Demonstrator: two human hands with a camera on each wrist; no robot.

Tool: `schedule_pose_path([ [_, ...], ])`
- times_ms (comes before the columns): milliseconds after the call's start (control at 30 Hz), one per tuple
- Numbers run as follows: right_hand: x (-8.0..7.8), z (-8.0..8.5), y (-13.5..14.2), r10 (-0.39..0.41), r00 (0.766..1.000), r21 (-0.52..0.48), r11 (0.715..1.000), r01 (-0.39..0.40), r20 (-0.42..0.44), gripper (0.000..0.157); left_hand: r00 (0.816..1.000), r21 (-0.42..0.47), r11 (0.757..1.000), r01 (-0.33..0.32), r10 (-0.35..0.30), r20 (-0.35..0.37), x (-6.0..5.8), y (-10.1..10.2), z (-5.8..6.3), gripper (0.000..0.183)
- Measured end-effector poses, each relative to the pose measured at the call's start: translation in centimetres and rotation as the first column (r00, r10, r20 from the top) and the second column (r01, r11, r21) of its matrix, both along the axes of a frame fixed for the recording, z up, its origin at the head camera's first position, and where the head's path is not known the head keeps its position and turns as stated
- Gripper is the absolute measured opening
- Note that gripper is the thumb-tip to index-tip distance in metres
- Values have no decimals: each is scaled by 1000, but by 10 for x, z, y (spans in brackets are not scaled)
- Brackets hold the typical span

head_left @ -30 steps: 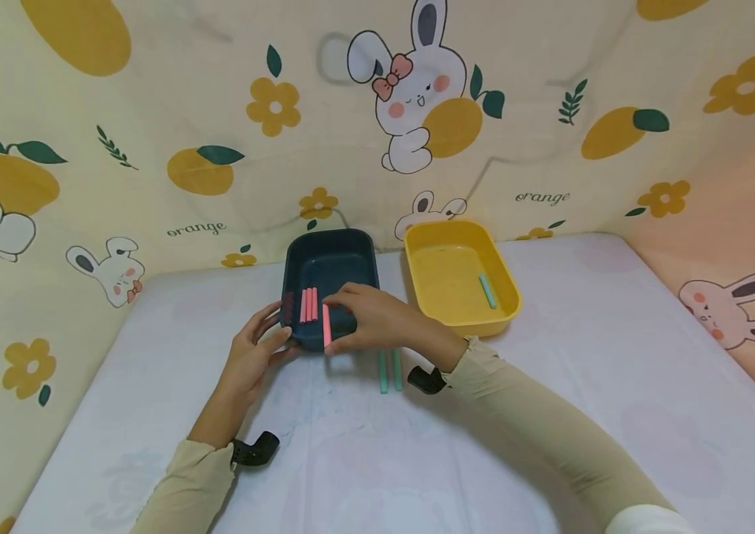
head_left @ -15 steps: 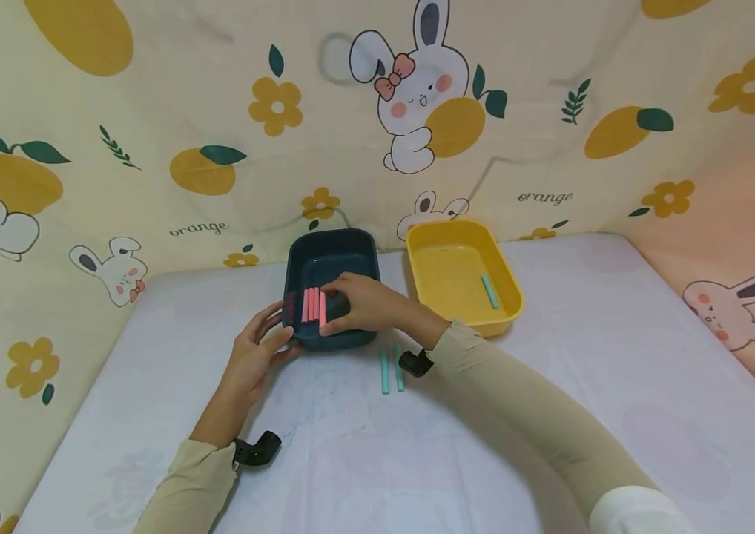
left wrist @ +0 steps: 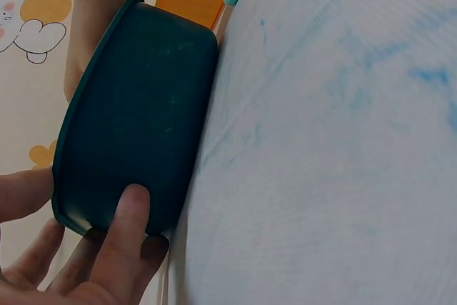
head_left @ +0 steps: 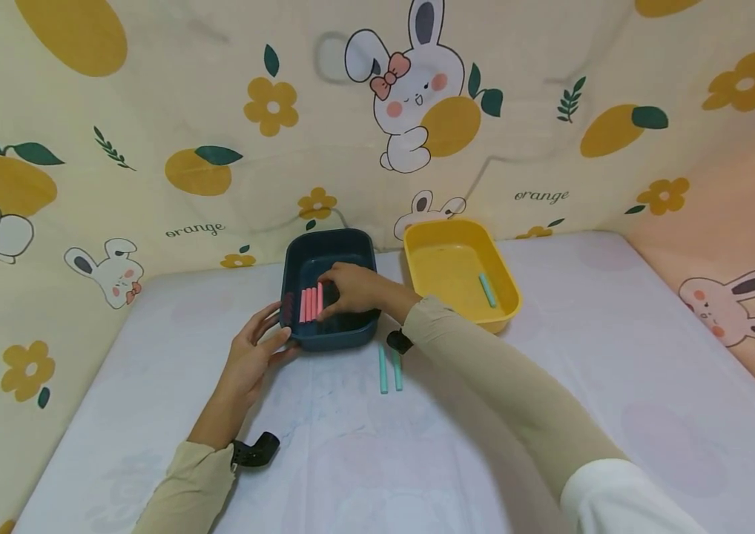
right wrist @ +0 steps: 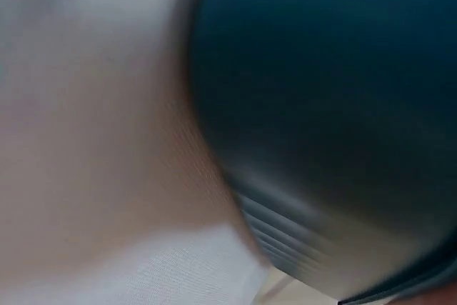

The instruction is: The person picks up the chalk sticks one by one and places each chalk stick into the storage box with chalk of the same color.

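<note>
My left hand (head_left: 251, 360) grips the front left corner of a dark blue tray (head_left: 334, 342). In the left wrist view its thumb lies on the front wall of the tray (left wrist: 143, 105), the other fingers along the side. Inside the tray, my right hand (head_left: 359, 288) pinches a pink chalk stick (head_left: 320, 297) between thumb and fingers. This stick stands at the right end of a row of pink chalk sticks (head_left: 307, 305) by the tray's left wall. The right wrist view is blurred and mostly filled by the tray's outer wall (right wrist: 335, 69).
To the right stands a yellow tray (head_left: 500, 320) with one green chalk stick (head_left: 487, 290) inside. Two more green chalk sticks lie on the white cloth (head_left: 337, 460) in front of the trays. A printed curtain (head_left: 217, 111) hangs right behind both trays.
My right hand has carried the pink chalk stick from over the tray's front edge back and left, down beside the other pink sticks. My left hand has stayed on the tray.
</note>
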State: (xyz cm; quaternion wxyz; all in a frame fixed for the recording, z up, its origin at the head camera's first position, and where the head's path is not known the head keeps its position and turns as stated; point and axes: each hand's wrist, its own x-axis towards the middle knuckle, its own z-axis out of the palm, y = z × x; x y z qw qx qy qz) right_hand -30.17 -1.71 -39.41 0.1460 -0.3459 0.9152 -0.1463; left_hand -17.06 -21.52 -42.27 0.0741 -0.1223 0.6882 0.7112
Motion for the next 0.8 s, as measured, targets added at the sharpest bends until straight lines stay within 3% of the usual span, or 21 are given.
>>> schedule_pose_path([
  [333,-15,-11,-14,-20,1000,81,997,20,2,80,1000,3,1000,-3,3,9,0,0,1,59],
  [800,-10,-9,-16,-43,999,140,989,41,15,78,1000,-5,1000,-3,3,2,0,1,-2,60],
])
